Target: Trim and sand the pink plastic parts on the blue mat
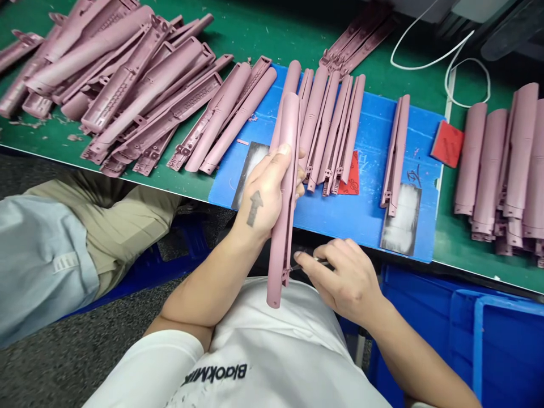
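Note:
My left hand [266, 195] is wrapped round the middle of a long pink plastic shell [284, 187], holding it upright over my lap, its lower end near my white shirt. My right hand [340, 277] is closed in a pinch on a small dark metal tool [312, 262], whose tip touches the shell's lower edge. Both hands are in front of the blue mat [340, 209] at the table's near edge.
A big heap of pink shells [123, 73] lies at the left on the green table [263, 28]. More shells lie in rows on the blue mat and at the right [505, 164]. Red sandpaper pieces [447, 144], grey abrasive sheets [402, 218], a white cable [446, 54], blue crates [488, 340], and another person's legs [85, 226] at left.

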Motion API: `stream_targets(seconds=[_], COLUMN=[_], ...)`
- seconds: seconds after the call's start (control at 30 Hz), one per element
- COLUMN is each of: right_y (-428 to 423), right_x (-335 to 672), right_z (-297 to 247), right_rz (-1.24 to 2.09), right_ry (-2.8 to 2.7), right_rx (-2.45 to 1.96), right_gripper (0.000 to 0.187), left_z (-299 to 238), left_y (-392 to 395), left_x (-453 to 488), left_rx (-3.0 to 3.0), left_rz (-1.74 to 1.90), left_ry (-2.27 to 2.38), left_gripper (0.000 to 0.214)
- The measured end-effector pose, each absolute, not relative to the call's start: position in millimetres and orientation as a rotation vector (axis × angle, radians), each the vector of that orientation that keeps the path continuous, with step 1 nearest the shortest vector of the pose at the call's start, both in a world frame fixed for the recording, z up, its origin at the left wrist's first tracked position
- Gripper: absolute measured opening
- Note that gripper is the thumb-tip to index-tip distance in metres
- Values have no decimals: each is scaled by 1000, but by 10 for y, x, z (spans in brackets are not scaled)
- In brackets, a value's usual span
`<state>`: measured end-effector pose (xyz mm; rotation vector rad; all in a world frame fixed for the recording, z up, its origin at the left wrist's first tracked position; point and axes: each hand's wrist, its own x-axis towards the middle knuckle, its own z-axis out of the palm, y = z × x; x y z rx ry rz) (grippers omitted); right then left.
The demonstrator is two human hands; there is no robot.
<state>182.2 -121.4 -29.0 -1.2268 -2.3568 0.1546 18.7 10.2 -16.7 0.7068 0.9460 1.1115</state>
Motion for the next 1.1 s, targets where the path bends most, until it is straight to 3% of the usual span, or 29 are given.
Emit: stream_targets(seconds=[0.23,0.37,0.5,0.67,0.87,1.1], right_y=[-1302,-1252,-1186,-1137,-1129,-1136], right_x=[1879,1775,1586,1454,1410,1378], right_z=[-349,-334,-310,-320,-288,-265], right_rz=[728,965,1190,1494,1517,1488], right_ry=[-2288,-1860,-1583,-1403,-1289,-1233], right_rx=[-884,-1082,-1300,-1195,-1213,-1240], right_gripper=[20,13,24,28,23,25], left_z=[-209,-197,-142,-101,-154,-180], left_y=[175,169,139,154,186,130], left_x=[188,190,215,252,264,261], left_rx=[639,632,623,546,538,611], left_rz=[1063,1034,1050,1029,1012,1129], left_ry=[892,877,837,795,636,738], left_gripper=[61,62,60,59,47,57])
